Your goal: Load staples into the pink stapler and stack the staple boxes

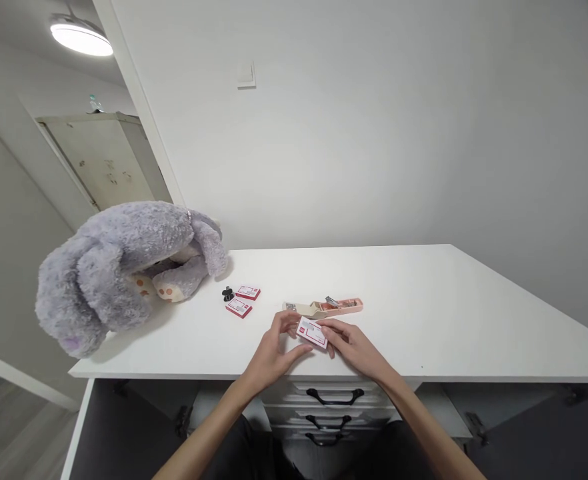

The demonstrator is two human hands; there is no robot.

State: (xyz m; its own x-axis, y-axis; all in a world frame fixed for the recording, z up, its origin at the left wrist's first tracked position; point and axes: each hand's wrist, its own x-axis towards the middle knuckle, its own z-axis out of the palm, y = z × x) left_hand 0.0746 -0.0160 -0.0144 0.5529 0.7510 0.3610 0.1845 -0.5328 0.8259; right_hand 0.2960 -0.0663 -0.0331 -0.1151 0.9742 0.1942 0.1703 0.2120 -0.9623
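Note:
A small white box with red edges and print (pixel 313 333) is held tilted just above the desk's front part. My right hand (pixel 350 344) grips its right end, thumb and fingers closed on it. My left hand (pixel 275 350) is at the box's left side, its thumb and fingers apart; whether a fingertip touches the box I cannot tell. Just behind the hands lies a long pink and cream case (pixel 344 307), opened out, with small metal things in its pink half. Further left lie two similar boxes, one behind (pixel 248 292) and one in front (pixel 239 307).
Small black objects (pixel 228 294) lie beside the two boxes. A big grey-purple plush toy (pixel 139 247) covers the left end of the white desk (pixel 449 307). Drawers with black handles (pixel 335 397) are under the front edge. The wall (pixel 354 133) rises behind.

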